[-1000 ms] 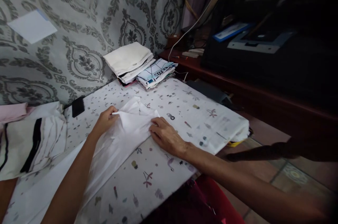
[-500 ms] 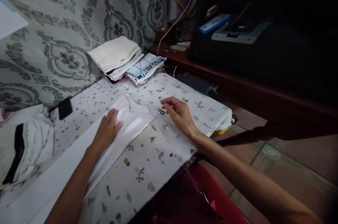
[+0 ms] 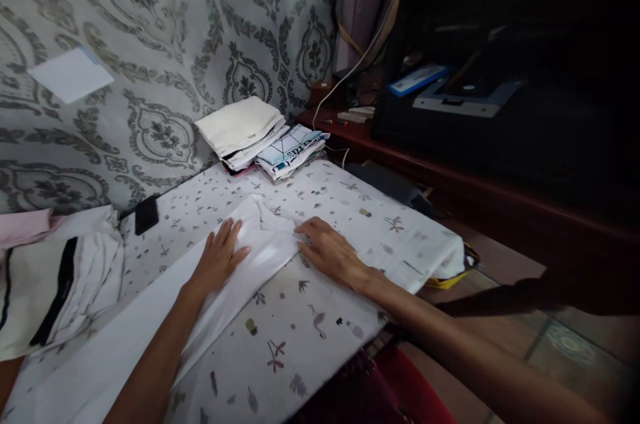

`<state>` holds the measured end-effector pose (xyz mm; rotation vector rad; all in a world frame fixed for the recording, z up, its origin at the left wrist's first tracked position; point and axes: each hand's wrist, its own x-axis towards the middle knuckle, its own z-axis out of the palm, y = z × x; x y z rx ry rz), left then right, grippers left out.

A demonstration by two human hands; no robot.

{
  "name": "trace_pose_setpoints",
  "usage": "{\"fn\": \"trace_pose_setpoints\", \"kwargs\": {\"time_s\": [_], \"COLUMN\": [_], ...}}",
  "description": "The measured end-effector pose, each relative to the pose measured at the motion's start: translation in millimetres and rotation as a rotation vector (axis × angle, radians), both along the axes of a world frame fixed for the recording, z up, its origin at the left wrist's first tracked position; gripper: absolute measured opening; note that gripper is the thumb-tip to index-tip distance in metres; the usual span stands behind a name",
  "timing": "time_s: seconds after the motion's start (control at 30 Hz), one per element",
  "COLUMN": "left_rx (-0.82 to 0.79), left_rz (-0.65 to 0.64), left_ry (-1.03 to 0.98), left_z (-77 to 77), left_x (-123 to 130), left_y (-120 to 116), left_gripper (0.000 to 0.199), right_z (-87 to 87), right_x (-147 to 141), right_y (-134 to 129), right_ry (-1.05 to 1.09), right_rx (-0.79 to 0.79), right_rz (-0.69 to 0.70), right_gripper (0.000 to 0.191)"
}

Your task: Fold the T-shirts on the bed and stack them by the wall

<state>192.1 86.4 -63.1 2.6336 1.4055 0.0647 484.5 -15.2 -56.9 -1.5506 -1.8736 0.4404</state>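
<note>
A white shirt (image 3: 145, 304), folded into a long strip, lies across the patterned tablecloth (image 3: 280, 351). My left hand (image 3: 220, 257) rests flat on it near the far end, fingers stretched out. At the shirt's right corner, the thumb and fingers of my right hand (image 3: 330, 254) are closed on the cloth edge. The fingertips partly hide that corner. Beyond both hands, near the wall, sit a stack of folded cream and white clothes (image 3: 243, 127) and a smaller folded stack with a blue-and-white printed piece (image 3: 293, 147) on top.
A black phone (image 3: 147, 215) lies by the wall, beside a pile of folded clothes (image 3: 95, 277) at the left. Along the right runs a dark wooden cabinet (image 3: 480, 197) with a large black screen (image 3: 540, 131). A white cable (image 3: 345, 74) hangs at the back.
My right hand has moved left from above the tablecloth to the shirt's corner and closed there. My left hand stays flat on the shirt. The camera view has shifted.
</note>
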Motion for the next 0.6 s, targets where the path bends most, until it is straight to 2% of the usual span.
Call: {"fn": "trace_pose_setpoints", "kwargs": {"time_s": [0.23,0.33,0.4,0.5,0.6], "left_rx": [-0.122,-0.103,-0.064,-0.025,0.032], "left_rz": [0.07,0.16,0.25,0.355,0.414], "left_ry": [-0.061,-0.189,-0.261,-0.297,-0.277], "left_z": [13.8,20.8,24.0,24.2,17.8], "left_x": [8,-3,-22,-64,-117], "left_y": [-8,-14,-21,-38,-58], "left_gripper": [0.074,0.072,0.069,0.068,0.068], "right_z": [-9.8,-12.9,-13.5,-9.9,-1.1], "right_x": [-2,-2,-3,-10,-31], "right_y": [7,8,7,5,10], "right_ry": [0.027,0.045,0.061,0.027,-0.057], "right_rx": [0.023,0.042,0.068,0.157,0.229], "right_rz": [-0.028,-0.022,-0.033,-0.033,0.101], "right_gripper": [0.022,0.02,0.021,0.023,0.027]}}
